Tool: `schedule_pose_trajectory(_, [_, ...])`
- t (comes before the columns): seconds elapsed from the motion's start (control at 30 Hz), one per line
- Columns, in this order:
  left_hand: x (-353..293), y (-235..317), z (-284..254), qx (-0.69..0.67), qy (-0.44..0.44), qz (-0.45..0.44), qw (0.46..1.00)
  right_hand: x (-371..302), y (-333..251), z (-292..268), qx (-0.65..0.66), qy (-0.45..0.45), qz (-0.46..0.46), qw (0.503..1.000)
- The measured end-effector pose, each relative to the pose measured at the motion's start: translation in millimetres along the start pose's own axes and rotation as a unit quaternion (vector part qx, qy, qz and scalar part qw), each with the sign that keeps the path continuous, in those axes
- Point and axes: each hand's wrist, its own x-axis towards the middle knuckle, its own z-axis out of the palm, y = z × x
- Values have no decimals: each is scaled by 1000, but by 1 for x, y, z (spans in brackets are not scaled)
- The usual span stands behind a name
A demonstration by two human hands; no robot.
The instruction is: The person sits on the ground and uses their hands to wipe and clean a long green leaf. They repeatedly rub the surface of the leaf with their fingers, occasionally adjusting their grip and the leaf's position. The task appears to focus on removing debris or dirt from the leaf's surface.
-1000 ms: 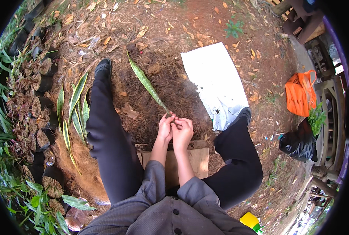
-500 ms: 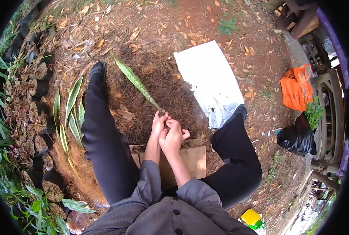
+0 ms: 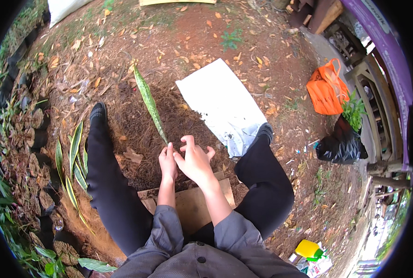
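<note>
A single mottled green snake plant leaf (image 3: pixel 148 99) points up and away from me, its narrow base pinched in the fingers of my left hand (image 3: pixel 168 163). Close beside it, my right hand (image 3: pixel 195 160) has its fingers apart and slightly curled, with nothing visible in them. Below the leaf lies a heap of brown fibrous soil (image 3: pixel 146 157) between my legs. To the right of the heap is a white sack (image 3: pixel 229 99) laid flat, smudged with dirt at its near end. Cardboard (image 3: pixel 192 206) lies under my forearms.
Left of my leg, several yellow-edged snake plant leaves (image 3: pixel 74 155) rest by tan coconut fibre (image 3: pixel 88 220). Black-potted plants (image 3: pixel 42 160) line the far left. At right are an orange bag (image 3: pixel 327 90), a black plastic bag (image 3: pixel 340 143) and a yellow bottle (image 3: pixel 308 249).
My right hand has moved off the leaf's base and its fingers have spread. My left hand keeps the leaf, which now stands steeper. The whole view has shifted.
</note>
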Motion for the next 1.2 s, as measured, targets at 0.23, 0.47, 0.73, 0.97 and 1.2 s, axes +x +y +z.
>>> schedule_pose_trajectory(0.23, [-25, 8, 22, 25, -89, -19, 995, 7, 40, -6, 3, 43, 81, 996])
schedule_pose_trajectory(0.47, [-47, 25, 58, -56, -165, -42, 984, -24, 82, -20, -16, 36, 106, 994])
schedule_pose_trajectory(0.73, [-55, 15, 60, 18, -183, -86, 979, -33, 131, -26, -27, 146, 123, 981])
schedule_pose_trajectory(0.97, [-54, 41, 57, -8, -158, -151, 976, 36, 72, -97, -22, 103, 26, 994])
schedule_pose_trajectory(1.2, [-48, 58, 56, -84, -138, -122, 979, 127, -21, -188, -246, 143, -223, 933])
